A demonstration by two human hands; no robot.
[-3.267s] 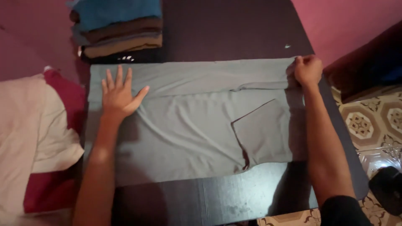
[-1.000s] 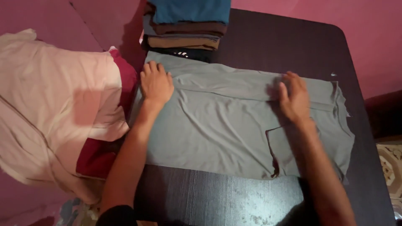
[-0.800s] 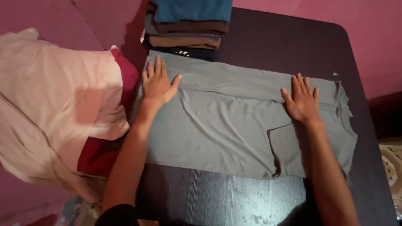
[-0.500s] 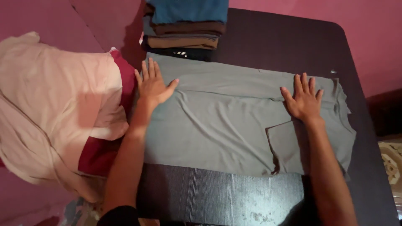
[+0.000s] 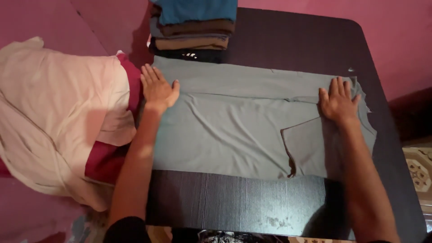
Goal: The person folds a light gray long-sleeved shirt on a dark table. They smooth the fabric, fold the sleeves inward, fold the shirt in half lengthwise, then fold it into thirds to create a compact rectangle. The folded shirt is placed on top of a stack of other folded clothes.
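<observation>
Grey cloth [image 5: 234, 121], a folded garment, lay spread flat between the person's two hands, one fold running lengthwise near its far edge and a folded flap near its right end. Left hand [image 5: 157, 87] lay open and flat, fingers together and pointing away, pressing the garment's left end right at the edge; it gripped nothing. Right hand [image 5: 338, 102] was likewise spread flat, palm down on the right end beside the flap, holding nothing. Under both hands was a dark table [image 5: 252, 207], its bare near strip showing on the person's side of the cloth. Beyond the left hand, just past the garment's far edge, stood a stack of folded clothes [image 5: 193, 27], blue on top, brown beneath. Left of the left hand lay a pale pink cloth [image 5: 58, 117] over a dark red cloth [image 5: 108, 159]. Pink walls [image 5: 396, 40] rose beyond the right hand.
</observation>
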